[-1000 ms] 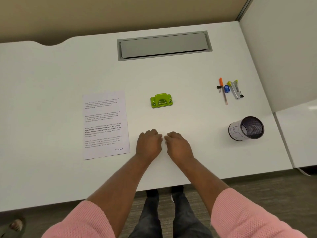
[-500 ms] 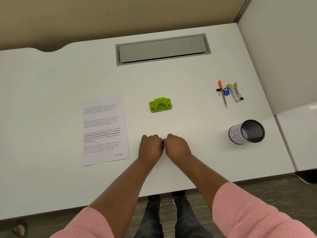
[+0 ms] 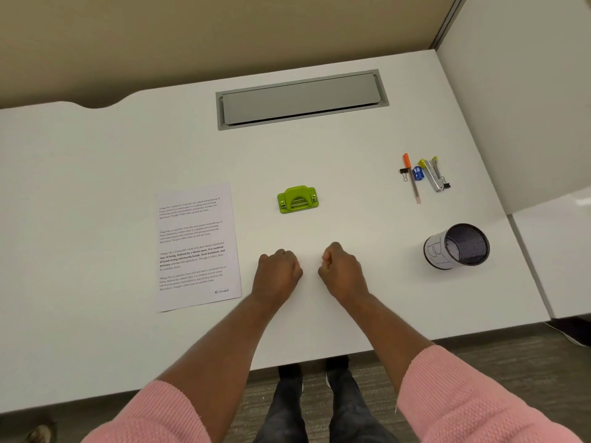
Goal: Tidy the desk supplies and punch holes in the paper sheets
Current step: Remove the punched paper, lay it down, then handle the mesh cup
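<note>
On the left of the white desk point(image 3: 80, 219) lies the printed paper sheet point(image 3: 196, 246), flat and untouched. Just right of it, the left hand point(image 3: 277, 273) rests as a closed fist holding nothing. Beyond the fists sits the green hole punch point(image 3: 298, 199), apart from the paper. The right hand point(image 3: 343, 273) is also curled shut and empty, a small gap between the two. Farther right, a cluster of loose supplies lies together: an orange-capped pen point(image 3: 412, 179), a blue sharpener point(image 3: 417, 173), what looks like a stapler point(image 3: 433, 175) and binder clips. Nearer the person stands the mesh pen cup point(image 3: 457, 246), seemingly empty. No step appears begun; the next move likely calls for opening a hand and reaching for the supplies or the paper.
</note>
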Demonstrator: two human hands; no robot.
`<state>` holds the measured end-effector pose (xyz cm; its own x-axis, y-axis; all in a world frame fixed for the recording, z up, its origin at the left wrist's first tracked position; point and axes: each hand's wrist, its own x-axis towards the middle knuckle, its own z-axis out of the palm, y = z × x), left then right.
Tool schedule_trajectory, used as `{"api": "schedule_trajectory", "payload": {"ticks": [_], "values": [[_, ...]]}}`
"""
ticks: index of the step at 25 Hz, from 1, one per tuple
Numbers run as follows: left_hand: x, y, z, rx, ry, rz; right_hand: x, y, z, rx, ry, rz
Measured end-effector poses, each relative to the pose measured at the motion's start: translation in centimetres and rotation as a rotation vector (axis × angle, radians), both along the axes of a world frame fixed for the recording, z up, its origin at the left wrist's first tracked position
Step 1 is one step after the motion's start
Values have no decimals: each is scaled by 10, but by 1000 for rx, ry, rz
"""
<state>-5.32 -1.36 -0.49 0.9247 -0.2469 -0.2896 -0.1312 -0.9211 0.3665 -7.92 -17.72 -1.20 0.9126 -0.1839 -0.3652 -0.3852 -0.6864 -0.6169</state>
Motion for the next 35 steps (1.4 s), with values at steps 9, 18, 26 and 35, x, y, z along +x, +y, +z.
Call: {"api": "schedule_trajectory", "payload": {"ticks": [9, 18, 26, 35], "values": [[0, -58, 58, -120, -24, -53, -23, -64, 46, 106, -85, -271], [10, -209, 104, -309, -66, -264, -39, -176, 99, 29, -337, -529], [13, -288, 93, -275, -39, -393, -52, -240, 101, 21, -349, -585], [16, -298, 85, -227, -61, -343, -47, -256, 92, -54, -255, -500]]}}
